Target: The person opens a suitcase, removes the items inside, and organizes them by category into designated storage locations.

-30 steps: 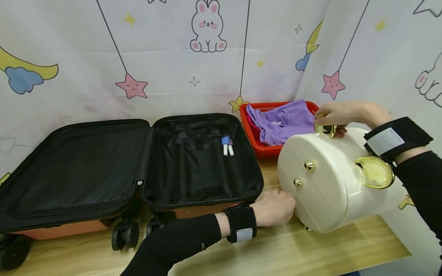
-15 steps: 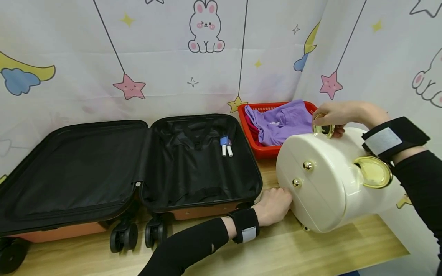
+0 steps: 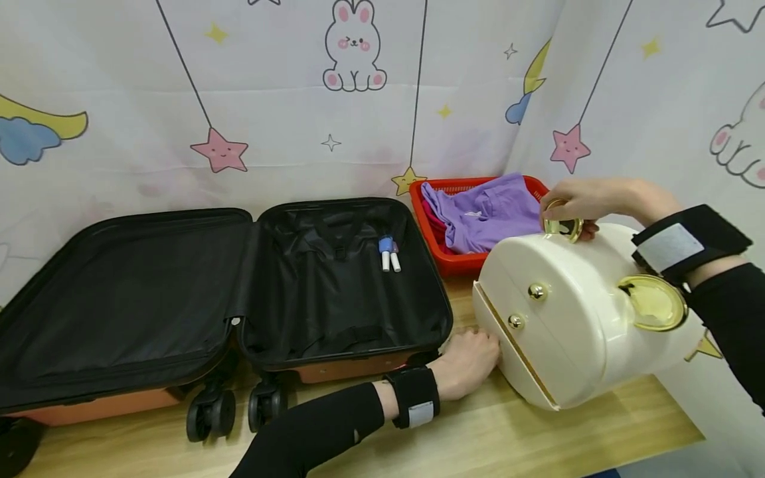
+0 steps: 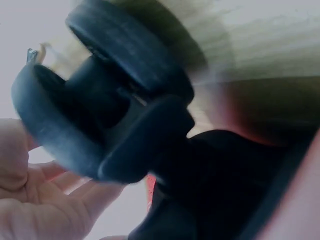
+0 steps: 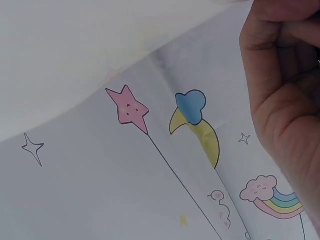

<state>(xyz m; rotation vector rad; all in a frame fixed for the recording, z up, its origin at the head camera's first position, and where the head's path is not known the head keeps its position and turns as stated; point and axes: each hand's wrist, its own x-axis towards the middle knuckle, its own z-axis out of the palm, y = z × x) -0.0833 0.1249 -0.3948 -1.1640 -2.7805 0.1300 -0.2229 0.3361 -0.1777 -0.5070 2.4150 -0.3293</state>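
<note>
Far to the left of both hands an open suitcase [image 3: 227, 292] lies flat on the wooden table [image 3: 538, 431], its two black-lined halves spread side by side. Its caster wheels [image 3: 209, 415] hang over the near edge, and one wheel [image 4: 105, 95] fills the left wrist view, blurred, just beside the palm. In the half nearer the hands two small white tubes [image 3: 388, 255] lie together against the lining.

The left hand [image 3: 469, 362] rests low on the table between the suitcase's right corner and the cream box [image 3: 574, 318]. Its fingers are curled against the lower left edge of the box's front panel, which stands slightly ajar there; whether they pinch that edge or only press it cannot be told from here.

The box lies immediately right of the left hand and under the right hand. It is tipped over, its long axis running from near left to far right, with two small gold knobs [image 3: 526, 307] on the face turned toward the suitcase and a gold disc [image 3: 654, 304] on its flank.

Behind the box, just beyond the right hand's fingers, a red basket [image 3: 454, 262] holds purple clothing [image 3: 484, 212].

The right hand [image 3: 582, 199] sits on the box's upper far edge, fingers closed round a gold ring handle [image 3: 564, 226]. Both hands are on the box, one at each end.
</note>
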